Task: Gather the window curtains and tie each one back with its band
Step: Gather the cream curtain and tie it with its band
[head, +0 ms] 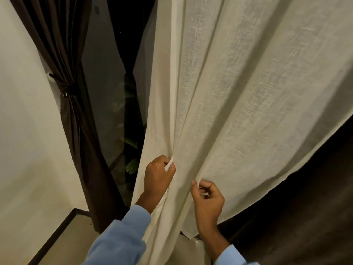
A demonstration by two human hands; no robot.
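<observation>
A plain cream wall (24, 115) stands left, meeting a pale floor (76, 243) edged with dark skirting (57, 234). The window glass (103, 88) is dark, green leaves (132, 165) behind it.

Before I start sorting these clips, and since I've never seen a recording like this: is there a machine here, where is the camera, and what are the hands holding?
There is no machine. A person wears one wide-angle camera on the head, so the single picture looks forward and down along their own arms, in light blue sleeves.

The left hand grips a bunched fold of the cream curtain. The right hand pinches another fold of the same curtain a little further right and lower.

To the left, against the pale wall, a brown curtain is already gathered and cinched by its band. Between the two curtains you see dark window glass. There is no table or other work surface in view.
</observation>
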